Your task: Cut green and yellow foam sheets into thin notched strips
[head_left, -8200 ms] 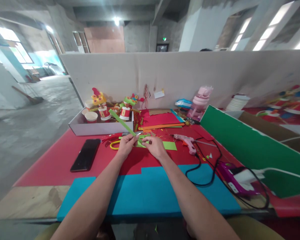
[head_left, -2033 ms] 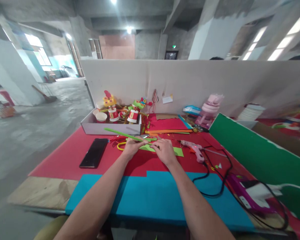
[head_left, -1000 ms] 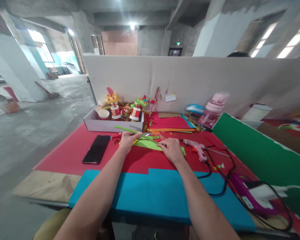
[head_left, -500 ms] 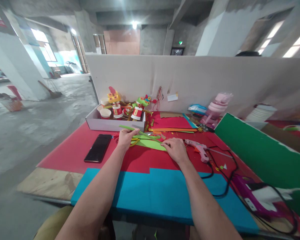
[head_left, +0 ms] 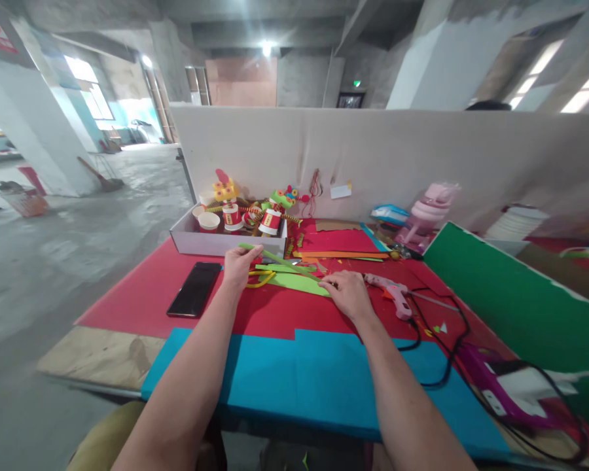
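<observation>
Narrow light-green paper strip (head_left: pixel 275 259) – pinched near one end by the left hand (head_left: pixel 238 264), at the other by the right hand (head_left: pixel 348 290) – runs diagonally over a flat light-green paper piece (head_left: pixel 299 283) on the red table covering (head_left: pixel 269 318). Yellow-handled metal scissors (head_left: pixel 265 282) lie near the left hand.

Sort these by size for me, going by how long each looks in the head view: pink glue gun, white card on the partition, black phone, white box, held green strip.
1. White box
2. Green strip
3. Black phone and pink glue gun: too alike to rank
4. White card
</observation>
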Available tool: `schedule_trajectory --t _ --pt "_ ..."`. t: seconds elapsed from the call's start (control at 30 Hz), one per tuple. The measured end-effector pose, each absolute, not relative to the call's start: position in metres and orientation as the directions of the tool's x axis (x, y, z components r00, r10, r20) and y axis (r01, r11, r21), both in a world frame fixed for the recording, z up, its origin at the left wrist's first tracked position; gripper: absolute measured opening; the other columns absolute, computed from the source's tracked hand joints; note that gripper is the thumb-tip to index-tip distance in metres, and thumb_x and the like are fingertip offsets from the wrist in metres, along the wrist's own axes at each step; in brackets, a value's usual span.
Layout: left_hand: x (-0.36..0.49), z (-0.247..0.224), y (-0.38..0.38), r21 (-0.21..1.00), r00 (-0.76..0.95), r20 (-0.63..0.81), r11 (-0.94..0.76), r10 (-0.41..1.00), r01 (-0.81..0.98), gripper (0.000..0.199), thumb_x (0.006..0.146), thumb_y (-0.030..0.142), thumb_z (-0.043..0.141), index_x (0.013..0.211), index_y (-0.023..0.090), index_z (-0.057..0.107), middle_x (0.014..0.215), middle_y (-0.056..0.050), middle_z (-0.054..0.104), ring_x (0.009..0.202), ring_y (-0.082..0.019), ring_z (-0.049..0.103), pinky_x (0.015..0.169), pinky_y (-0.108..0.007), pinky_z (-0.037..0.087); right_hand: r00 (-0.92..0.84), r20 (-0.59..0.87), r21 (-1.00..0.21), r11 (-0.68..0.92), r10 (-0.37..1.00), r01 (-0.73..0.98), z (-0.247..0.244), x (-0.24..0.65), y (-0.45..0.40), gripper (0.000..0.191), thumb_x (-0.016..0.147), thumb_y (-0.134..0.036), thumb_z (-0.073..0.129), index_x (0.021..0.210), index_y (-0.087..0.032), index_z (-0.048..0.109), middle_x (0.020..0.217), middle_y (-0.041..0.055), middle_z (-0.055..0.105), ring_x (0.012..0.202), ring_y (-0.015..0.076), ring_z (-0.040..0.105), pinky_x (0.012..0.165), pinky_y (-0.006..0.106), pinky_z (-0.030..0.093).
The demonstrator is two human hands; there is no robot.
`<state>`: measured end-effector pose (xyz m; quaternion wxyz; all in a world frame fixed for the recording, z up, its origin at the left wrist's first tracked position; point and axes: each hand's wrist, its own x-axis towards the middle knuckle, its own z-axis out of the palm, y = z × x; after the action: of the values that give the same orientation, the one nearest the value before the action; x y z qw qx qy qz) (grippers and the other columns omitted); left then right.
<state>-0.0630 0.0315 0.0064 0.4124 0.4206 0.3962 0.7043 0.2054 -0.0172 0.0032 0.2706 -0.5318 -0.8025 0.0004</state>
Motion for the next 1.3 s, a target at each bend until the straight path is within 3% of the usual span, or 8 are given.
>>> schedule_trajectory --t 0.37,0.73,0.83,0.97,1.13,1.23,1.3 --pt "-0.078 0.012 0.031 0.881 -0.349 0.285 -0.387 0.893 -0.272 0.025 0.058 0.035 0.081 0.066 0.013 0.071 0.058 0.0 0.063 0.054 -0.008 0.054 0.058 -0.021 0.044 -0.294 0.419 -0.295 0.435 0.859 0.851 0.003 0.205 -0.018 0.02 0.088 -0.032 0.058 0.079 -0.024 0.074 0.089 0.0025 0.075 0.082 0.0185 0.061 0.079 0.032 0.035" --pt "-0.079 0.014 0.03 0.855 -0.353 0.31 -0.421 0.883 -0.303 0.031 0.066 0.044 0.074 0.069 0.013 0.071 0.056 0.0 0.059 0.051 -0.007 0.05 0.052 -0.02 0.039 -0.295 0.415 -0.286 0.431 0.861 0.856 0.008 0.2 -0.02 0.023 0.088 -0.032 0.056 0.075 -0.024 0.074 0.082 0.0039 0.074 0.077 0.0189 0.062 0.076 0.031 0.036" --pt "-0.078 0.02 0.028 0.827 -0.372 0.321 -0.449 0.871 -0.337 0.029 0.066 0.042 0.075 0.068 0.014 0.069 0.053 0.002 0.056 0.05 -0.006 0.048 0.052 -0.019 0.04 -0.267 0.403 -0.372 0.423 0.876 0.826 0.008 0.195 -0.022 0.022 0.084 -0.032 0.059 0.07 -0.023 0.073 0.076 0.0034 0.074 0.071 0.0184 0.062 0.07 0.029 0.038" --pt "-0.077 0.029 0.023 0.783 -0.356 0.319 -0.456 0.878 -0.424 0.03 0.064 0.042 0.077 0.064 0.015 0.064 0.048 0.005 0.047 0.045 -0.005 0.043 0.051 -0.021 0.042 -0.202 0.352 -0.607 0.387 0.914 0.695 0.009 0.183 -0.025 0.027 0.081 -0.037 0.058 0.064 -0.021 0.071 0.066 0.0021 0.071 0.06 0.0162 0.06 0.058 0.026 0.039" --pt "-0.063 0.026 0.015 0.847 -0.062 0.301 -0.297 0.952 -0.441 0.036 0.068 0.042 0.074 0.089 0.013 0.072 0.051 0.005 0.047 0.046 -0.005 0.041 0.049 -0.02 0.039 -0.161 0.213 -0.867 0.263 0.964 0.424 0.008 0.169 -0.028 0.032 0.076 -0.047 0.062 0.061 -0.019 0.068 0.052 0.0 0.062 0.044 0.012 0.048 0.044 0.024 0.034" --pt "-0.043 0.016 0.009 0.934 0.166 0.219 -0.157 0.961 -0.32 0.04 0.066 0.04 0.076 0.095 0.013 0.072 0.054 0.004 0.051 0.046 -0.005 0.042 0.047 -0.02 0.037 -0.179 0.197 -0.924 0.243 0.964 0.295 0.004 0.161 -0.028 0.033 0.075 -0.048 0.063 0.063 -0.018 0.068 0.054 0.0009 0.063 0.043 0.0105 0.046 0.043 0.023 0.034" --pt "-0.028 0.01 0.006 0.968 0.247 0.189 -0.137 0.951 -0.212 0.036 0.065 0.041 0.076 0.087 0.012 0.073 0.053 0.003 0.052 0.045 -0.005 0.042 0.047 -0.021 0.035 -0.177 0.166 -0.947 0.207 0.97 0.246 0.001 0.156 -0.029 0.032 0.075 -0.048 0.063 0.066 -0.017 0.069 0.057 0.0019 0.066 0.043 0.0102 0.047 0.043 0.023 0.034"
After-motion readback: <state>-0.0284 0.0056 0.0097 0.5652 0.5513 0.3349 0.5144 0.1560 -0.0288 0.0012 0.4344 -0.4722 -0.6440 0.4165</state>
